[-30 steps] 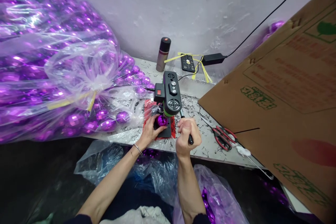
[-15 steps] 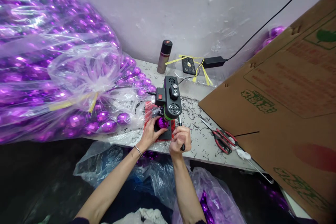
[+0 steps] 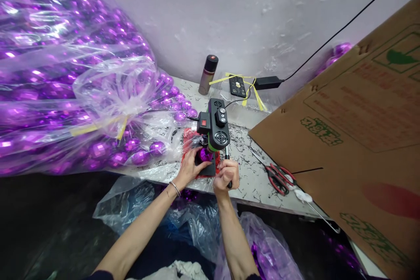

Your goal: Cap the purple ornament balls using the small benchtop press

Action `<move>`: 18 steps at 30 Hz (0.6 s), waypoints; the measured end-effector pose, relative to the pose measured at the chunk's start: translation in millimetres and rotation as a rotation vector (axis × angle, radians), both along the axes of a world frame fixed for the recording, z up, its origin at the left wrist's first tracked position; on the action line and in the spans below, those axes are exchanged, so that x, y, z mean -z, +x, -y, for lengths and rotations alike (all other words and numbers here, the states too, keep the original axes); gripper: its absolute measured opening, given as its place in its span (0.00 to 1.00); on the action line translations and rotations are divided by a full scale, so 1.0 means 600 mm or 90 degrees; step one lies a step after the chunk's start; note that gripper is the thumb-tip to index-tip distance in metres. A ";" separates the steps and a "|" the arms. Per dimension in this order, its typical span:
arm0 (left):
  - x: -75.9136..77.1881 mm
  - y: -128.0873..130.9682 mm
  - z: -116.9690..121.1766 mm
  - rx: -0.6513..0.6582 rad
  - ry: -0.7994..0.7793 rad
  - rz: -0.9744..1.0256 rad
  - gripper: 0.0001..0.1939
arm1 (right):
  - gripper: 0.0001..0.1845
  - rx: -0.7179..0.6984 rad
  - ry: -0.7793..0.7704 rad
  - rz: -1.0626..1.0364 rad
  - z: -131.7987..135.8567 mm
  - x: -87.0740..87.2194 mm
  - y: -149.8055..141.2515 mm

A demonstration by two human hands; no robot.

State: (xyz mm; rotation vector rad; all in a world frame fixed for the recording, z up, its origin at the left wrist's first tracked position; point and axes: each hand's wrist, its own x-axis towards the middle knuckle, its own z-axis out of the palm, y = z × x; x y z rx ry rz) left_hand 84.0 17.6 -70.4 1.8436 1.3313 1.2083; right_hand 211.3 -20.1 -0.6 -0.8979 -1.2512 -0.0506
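"Two bulky things flank the work: what's the bigger?"

"The clear plastic bag of purple faceted balls (image 3: 33, 74), at the left. Its gathered neck presumably stops the balls spilling. Opposite leans a brown printed cardboard box (image 3: 344, 162)."

"And between them?"

"A pale table (image 3: 252, 186), strewn with dark clippings. On it stands a black upright machine with a green band (image 3: 218, 118), near the front edge, I'd say so both arms can reach it."

"How are the hands?"

"Left hand (image 3: 189, 168): fingers curved narrowly round a ball, likely to steady it. Right hand (image 3: 226, 175): fingers closed in a fist on the black-gripped metal lever (image 3: 226, 152), which probably gives a firm pull."

"Anything smaller?"

"A dark-capped cylindrical bottle (image 3: 208, 78) stands behind, out of the arms' way. Red-and-black-handled scissors (image 3: 271, 169) lie to the right, within reach. Smallest is the shiny purple ball (image 3: 205, 154) itself, beneath the machine's front end; its underside contact is hidden."
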 end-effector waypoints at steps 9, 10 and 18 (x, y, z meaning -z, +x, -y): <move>0.005 0.006 -0.005 -0.009 0.002 0.014 0.30 | 0.24 -0.026 -0.015 -0.026 0.000 0.016 0.000; 0.004 0.007 -0.006 -0.011 0.003 0.011 0.30 | 0.24 -0.022 -0.018 -0.019 0.000 0.015 -0.001; -0.008 -0.007 0.014 0.044 0.027 -0.006 0.29 | 0.25 -0.003 -0.134 -0.129 0.006 -0.106 -0.008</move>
